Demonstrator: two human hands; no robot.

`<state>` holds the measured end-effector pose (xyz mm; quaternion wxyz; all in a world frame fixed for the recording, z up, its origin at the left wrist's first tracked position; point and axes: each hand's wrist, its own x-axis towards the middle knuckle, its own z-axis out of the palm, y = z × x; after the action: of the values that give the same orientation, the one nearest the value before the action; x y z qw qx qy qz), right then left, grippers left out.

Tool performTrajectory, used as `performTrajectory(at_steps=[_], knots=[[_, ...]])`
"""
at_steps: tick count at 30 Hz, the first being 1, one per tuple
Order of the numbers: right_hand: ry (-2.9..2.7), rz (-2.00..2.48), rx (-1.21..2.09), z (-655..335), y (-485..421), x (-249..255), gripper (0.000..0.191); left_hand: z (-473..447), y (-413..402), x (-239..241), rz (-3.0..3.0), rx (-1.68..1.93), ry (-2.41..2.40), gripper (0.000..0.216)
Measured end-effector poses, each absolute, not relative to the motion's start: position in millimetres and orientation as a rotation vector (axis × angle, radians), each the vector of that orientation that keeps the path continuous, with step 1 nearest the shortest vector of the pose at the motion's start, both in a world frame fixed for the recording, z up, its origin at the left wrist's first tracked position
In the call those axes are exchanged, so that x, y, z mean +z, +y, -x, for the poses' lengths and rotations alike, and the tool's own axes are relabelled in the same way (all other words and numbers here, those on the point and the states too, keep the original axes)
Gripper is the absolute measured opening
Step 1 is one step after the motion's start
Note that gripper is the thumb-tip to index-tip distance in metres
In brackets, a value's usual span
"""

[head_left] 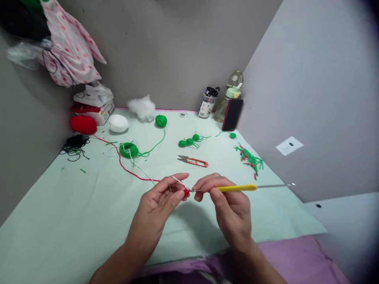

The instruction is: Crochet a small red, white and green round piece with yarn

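Note:
Pinched between the fingertips of my left hand is a small red crochet piece. White yarn runs over that hand's raised index finger, and red yarn trails from the hand back across the table. My right hand is closed around a crochet hook with a yellow handle. The hook's metal tip meets the red piece, while its long thin other end points right. Beyond the hands lie orange-handled thread snips. The exact stitch at the tip is too small to make out.
Red, white and green yarn balls sit at the back left, beside stuffing. Small green crocheted balls lie mid-table. Yarn scraps, a propped phone, a bottle and a pen cup stand or lie right.

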<state>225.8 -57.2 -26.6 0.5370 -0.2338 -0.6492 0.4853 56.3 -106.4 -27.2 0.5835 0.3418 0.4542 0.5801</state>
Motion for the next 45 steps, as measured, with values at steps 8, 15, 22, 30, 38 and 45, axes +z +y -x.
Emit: performTrajectory(at_steps=[8, 15, 22, 30, 38, 45], knots=[[-1.838, 0.494, 0.786, -229, -65, -22, 0.023, -56, -111, -24, -0.939, 1.459, 1.2, 0.019], [-1.572, 0.482, 0.981, -218, -62, -31, 0.021, -62, -110, -29, -0.759, 1.5, 1.119, 0.027], [-1.477, 0.604, 1.055, -210, -62, -41, 0.015, -67, -106, -26, -0.571, 1.452, 1.015, 0.039], [-1.28, 0.503, 1.435, -217, -52, -39, 0.015, -47, -104, -19, -0.973, 1.355, 1.286, 0.029], [-1.271, 0.472, 1.547, -222, -50, -35, 0.014, -49, -101, -11, -0.8, 1.227, 1.033, 0.047], [-1.169, 0.386, 1.865, -231, -48, -35, 0.018, -28, -103, -8, -1.036, 1.179, 1.233, 0.028]])
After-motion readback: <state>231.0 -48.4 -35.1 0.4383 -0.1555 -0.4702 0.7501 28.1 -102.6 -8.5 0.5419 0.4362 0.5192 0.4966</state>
